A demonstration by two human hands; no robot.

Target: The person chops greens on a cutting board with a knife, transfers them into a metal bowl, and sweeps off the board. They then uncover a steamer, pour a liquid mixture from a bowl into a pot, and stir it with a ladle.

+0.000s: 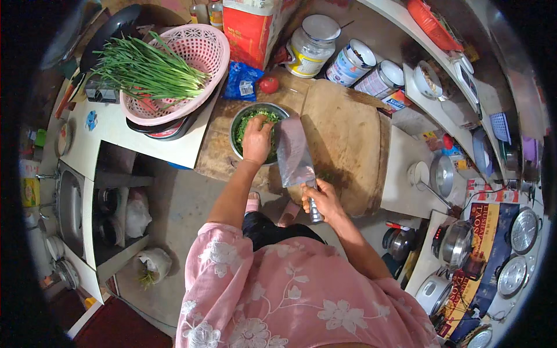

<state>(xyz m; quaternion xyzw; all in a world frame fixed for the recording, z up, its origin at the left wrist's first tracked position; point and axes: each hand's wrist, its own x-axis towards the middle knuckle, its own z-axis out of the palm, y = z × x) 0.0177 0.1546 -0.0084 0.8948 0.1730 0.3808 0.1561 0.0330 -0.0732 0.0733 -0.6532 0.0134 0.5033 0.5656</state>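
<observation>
My right hand (321,201) grips the handle of a broad metal cleaver (295,152), its blade tilted over the bowl's right rim and the left edge of a wooden cutting board (348,143). My left hand (257,138) reaches down into a metal bowl (235,149) of chopped greens (260,116), its fingers on the greens; whether it holds any cannot be told. Behind the bowl lie a tomato (268,84) and a blue plastic packet (243,81). Long green garlic chives (148,71) rest across a pink plastic basket (219,52) at the upper left.
A glass jar (310,50) and several cans (350,63) stand behind the board, near a red paper bag (247,35). A metal sink (72,209) is at the far left. Pots (454,244) stand on the right counter below open shelves. A lined bin (153,264) sits on the floor.
</observation>
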